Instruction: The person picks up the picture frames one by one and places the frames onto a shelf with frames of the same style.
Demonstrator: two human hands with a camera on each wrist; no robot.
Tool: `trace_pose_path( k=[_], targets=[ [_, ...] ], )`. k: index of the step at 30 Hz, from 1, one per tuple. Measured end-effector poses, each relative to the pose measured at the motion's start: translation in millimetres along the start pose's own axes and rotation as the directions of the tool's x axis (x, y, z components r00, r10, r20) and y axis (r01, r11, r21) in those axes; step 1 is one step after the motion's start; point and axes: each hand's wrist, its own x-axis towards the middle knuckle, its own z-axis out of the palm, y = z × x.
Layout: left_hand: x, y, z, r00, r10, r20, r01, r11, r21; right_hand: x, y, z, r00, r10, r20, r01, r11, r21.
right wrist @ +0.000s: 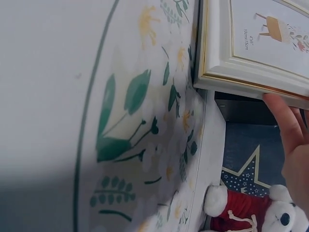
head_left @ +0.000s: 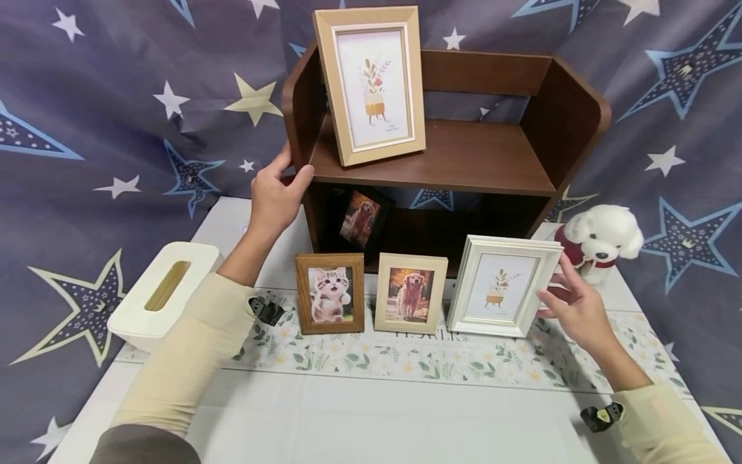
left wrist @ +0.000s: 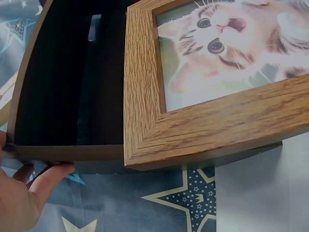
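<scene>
Fingers (head_left: 303,180) partly closed, we reach across the white table (head_left: 377,419): our left hand (head_left: 275,200) grips the brown shelf (head_left: 487,158) by its left edge. On its upper board stands the tan frame (head_left: 371,156). Our right hand (head_left: 582,316) pinches the right side of the white frame (head_left: 501,287), before the shelf, beside the plush dog (head_left: 599,233). Leftward stand the smaller retriever frame (head_left: 411,293) and cat frame (head_left: 330,294).

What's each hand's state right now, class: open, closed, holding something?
Left hand: holding the brown shelf by its left side.
Right hand: holding the white frame by its edge.
</scene>
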Motion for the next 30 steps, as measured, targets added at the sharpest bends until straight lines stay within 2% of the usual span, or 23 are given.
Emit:
trace_pose_path(
  k=[5, 13, 20, 25, 30],
  targets=[
    [0.0, 0.8, 0.6, 1.000, -0.003, 0.018, 0.003, 1.000, 0.006, -1.2, -4, -5, 1.000, -0.002, -0.008, 0.001, 1.000, -0.024],
    [0.3, 1.2, -0.9, 1.000, 0.006, 0.012, -0.006, 1.000, 0.014, 6.9, -19, -16, 0.999, -0.021, -0.042, 0.027, 0.991, 0.130],
    [-0.9, 1.5, -1.7, 1.000, 0.007, 0.013, -0.007, 1.000, 0.015, 16.1, -37, -22, 0.996, -0.080, -0.050, 0.086, 0.986, 0.146],
    [-1.2, 1.8, -1.4, 1.000, 0.015, 0.008, -0.015, 1.000, 0.023, 23.2, -55, -27, 0.992, -0.106, -0.061, 0.119, 0.954, 0.274],
    [-1.1, 1.6, -1.3, 1.000, 0.014, 0.012, -0.015, 1.000, 0.023, 31.2, -73, -32, 0.987, -0.155, -0.039, 0.159, 0.922, 0.354]
  ],
)
